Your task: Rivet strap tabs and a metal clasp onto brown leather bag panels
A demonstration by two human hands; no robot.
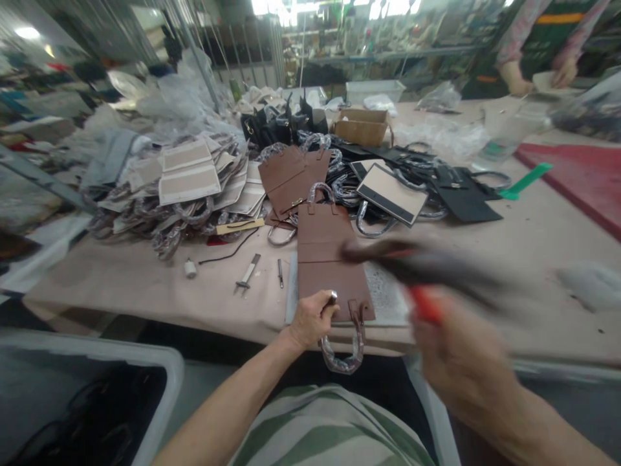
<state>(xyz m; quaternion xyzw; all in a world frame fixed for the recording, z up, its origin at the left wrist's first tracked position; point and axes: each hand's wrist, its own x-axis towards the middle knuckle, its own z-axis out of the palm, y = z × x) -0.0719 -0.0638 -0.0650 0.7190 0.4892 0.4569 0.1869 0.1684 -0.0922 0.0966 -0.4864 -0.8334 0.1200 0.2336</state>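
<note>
A flat brown leather bag panel (324, 259) lies on a grey metal plate (388, 298) at the table's near edge, its plastic-wrapped handle (345, 353) hanging over the edge. My left hand (310, 318) is closed in a pinch on a small metal piece (332, 297) at the panel's near edge. My right hand (460, 362) is smeared by motion. It grips a tool with a red handle and a dark head (427, 272), raised above the plate to the right of the panel.
Small hand tools (248, 273) lie left of the panel. Piles of beige (189, 175), brown (291, 176) and black (436, 181) bag panels fill the middle of the table. A red mat (577, 175) sits at right. Another person (538, 45) works at the far right. A grey bin (97, 388) stands at lower left.
</note>
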